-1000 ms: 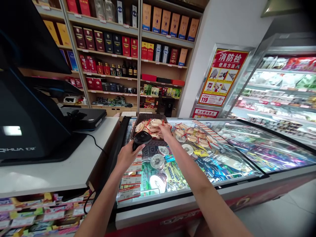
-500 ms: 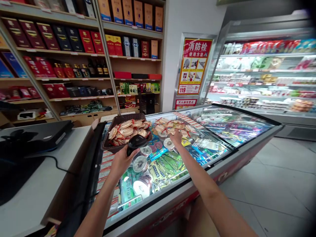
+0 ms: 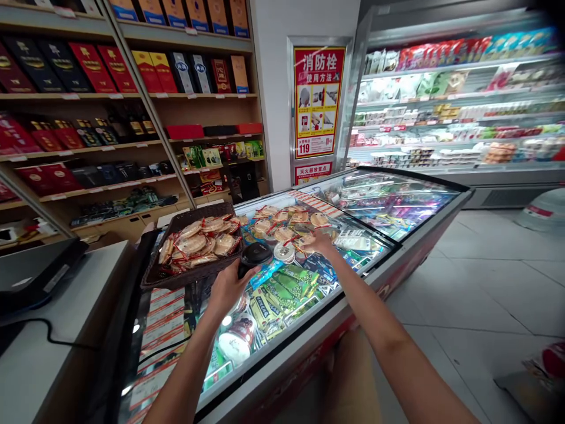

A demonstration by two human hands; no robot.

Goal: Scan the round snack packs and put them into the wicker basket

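Note:
In my left hand (image 3: 229, 288) is a black handheld barcode scanner (image 3: 256, 254), its head held over the freezer's glass top. My right hand (image 3: 321, 242) has its fingers closed at the edge of a wrapped round biscuit (image 3: 304, 242) lying on the glass; the fingertips are partly hidden. More wrapped biscuits (image 3: 283, 234) with red ties are spread behind it on the glass. A dark brown wicker basket (image 3: 185, 278) heaped with similar biscuits (image 3: 194, 242) stands left of the scanner.
Under the glass of the chest freezer (image 3: 304, 341) lie ice cream packs and lidded cups. A white counter (image 3: 57, 330) with a black device (image 3: 39, 277) is at the left. Shelves of boxes (image 3: 189, 106) and an open fridge (image 3: 441, 118) stand behind. A cable (image 3: 163, 351) crosses the freezer edge.
The view has turned right and come closer. My right hand has shifted nearer me over the glass, and a biscuit now lies at its fingers beside the round cup. My left hand keeps hold of the scanner.

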